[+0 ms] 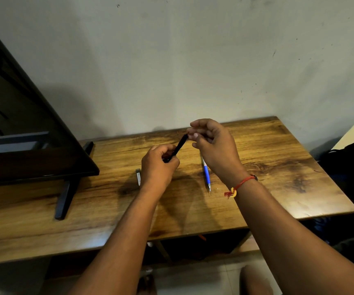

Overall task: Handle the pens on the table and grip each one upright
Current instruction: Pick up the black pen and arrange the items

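A black pen (pixel 179 145) is tilted up and to the right above the wooden table (pixel 278 158). My left hand (pixel 158 167) grips its lower end with curled fingers. My right hand (pixel 212 150) is at the pen's upper tip, fingers curled, with fingertips touching or pinching that tip. A blue and white pen (pixel 206 174) lies flat on the table under my right hand, point toward me. A small silver and dark pen-like object (pixel 138 177) lies on the table just left of my left hand, partly hidden by it.
A dark monitor (pixel 22 124) on a black stand (pixel 65 196) fills the left side of the table. The wall runs close behind. A dark bag (pixel 350 162) sits off the table's right edge.
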